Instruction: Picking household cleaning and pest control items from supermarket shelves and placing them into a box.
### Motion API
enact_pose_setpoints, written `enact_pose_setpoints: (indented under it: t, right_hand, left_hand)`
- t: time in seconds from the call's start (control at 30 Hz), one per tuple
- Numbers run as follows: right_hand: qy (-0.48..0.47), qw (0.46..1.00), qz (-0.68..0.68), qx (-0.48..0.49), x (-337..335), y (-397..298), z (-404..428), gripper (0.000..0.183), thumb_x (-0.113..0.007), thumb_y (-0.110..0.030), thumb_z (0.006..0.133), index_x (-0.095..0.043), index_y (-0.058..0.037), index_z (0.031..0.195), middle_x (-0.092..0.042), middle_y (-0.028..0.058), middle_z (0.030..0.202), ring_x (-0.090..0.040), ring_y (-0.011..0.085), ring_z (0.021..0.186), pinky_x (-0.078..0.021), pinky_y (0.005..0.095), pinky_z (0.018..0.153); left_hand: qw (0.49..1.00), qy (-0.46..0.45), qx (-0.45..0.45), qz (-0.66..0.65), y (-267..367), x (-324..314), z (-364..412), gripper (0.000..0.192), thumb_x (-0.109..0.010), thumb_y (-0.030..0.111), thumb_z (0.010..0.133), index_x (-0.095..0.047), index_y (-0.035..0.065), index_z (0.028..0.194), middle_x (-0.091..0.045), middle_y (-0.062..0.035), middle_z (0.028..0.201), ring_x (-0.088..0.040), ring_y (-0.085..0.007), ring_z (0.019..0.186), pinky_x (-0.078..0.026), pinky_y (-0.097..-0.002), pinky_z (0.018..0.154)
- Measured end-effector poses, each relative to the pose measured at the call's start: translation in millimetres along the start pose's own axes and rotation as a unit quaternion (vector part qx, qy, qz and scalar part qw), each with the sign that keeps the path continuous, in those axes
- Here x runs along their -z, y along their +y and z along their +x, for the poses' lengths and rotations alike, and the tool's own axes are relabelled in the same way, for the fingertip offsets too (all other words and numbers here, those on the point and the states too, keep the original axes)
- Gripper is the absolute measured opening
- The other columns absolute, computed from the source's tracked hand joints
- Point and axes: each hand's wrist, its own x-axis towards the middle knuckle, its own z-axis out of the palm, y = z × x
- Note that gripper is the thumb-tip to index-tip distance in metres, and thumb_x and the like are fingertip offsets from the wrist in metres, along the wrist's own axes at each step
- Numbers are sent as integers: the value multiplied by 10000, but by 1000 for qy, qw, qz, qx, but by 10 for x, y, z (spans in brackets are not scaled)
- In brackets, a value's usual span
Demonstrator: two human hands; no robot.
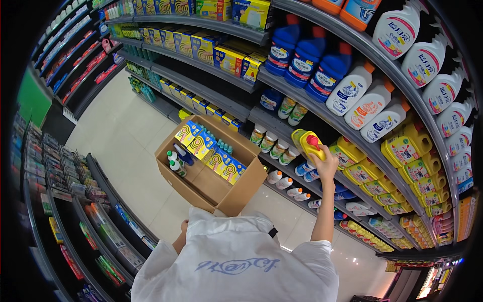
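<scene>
My right hand [325,163] grips a yellow jug with a red cap [307,143] at its cap end, beside the shelf on the right. My left hand [184,226] hangs low by my body, mostly hidden by the white shirt, so its fingers cannot be made out. In front of me stands an open cardboard box [241,198]. It contains yellow and blue mosquito-coil boxes [203,145], small teal bottles [225,146], white bottles with green caps [176,166] and a dark blue bottle [183,154].
Yellow detergent jugs [354,173] line the right shelf, near white canisters [278,149]. Above them stand blue cleaner bottles [300,62] and white spray bottles [422,58]. Another shelf with packaged goods [113,241] runs along the left. Pale floor tiles [128,151] lie between the shelves.
</scene>
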Motion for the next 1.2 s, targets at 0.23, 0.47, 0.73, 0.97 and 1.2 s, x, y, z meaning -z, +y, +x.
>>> enact_pose_setpoints:
  t: [0.23,0.47,0.73,0.97,1.2]
  right_hand:
    - [-132,971,165,-108,-89,-388,-73,402,-842,-162,608,-667,-50,952,-691,134,817,-674,224,726,-508,312,673]
    - [-302,911,228,-165,-464,-653,-426,415,-837,-148,613,-652,-91,979,-689,104,865,-658,221,766,-493,334,699]
    - [-428,886,161,-67,-258,-1282,-423,473,-836,-191,617,-638,-153,1045,-690,138,969,-650,311,938,-488,394,785]
    - [-503,795,340,1,200,-1885,-58,547,-809,-79,629,-592,-82,1131,-676,126,1048,-678,245,859,-511,333,779]
    - [-467,641,569,-219,-74,-1786,208,304,-657,-151,858,-542,-38,1116,-670,91,765,-572,63,582,-412,189,503]
  left_hand:
    - [999,-19,-4,-32,-91,-17,76,445,-699,413,743,-698,23,957,-699,-168,928,-660,-281,893,-503,-365,801]
    - [965,237,-26,-111,267,58,-32,179,-609,174,852,-679,26,923,-686,-129,857,-649,-214,814,-504,-329,739]
    - [930,1,-354,-101,2241,701,-756,534,-744,146,754,-515,71,1231,-606,-93,1158,-564,-235,1103,-444,-360,906]
    - [817,-289,-496,-55,3632,576,-1547,936,-846,324,635,-381,41,1396,-409,-145,1418,-385,-274,1313,-327,-402,1074]
    - [827,-319,-381,-262,3667,423,-1620,835,-826,265,660,-423,-19,1334,-601,-124,1180,-573,-193,1076,-444,-334,955]
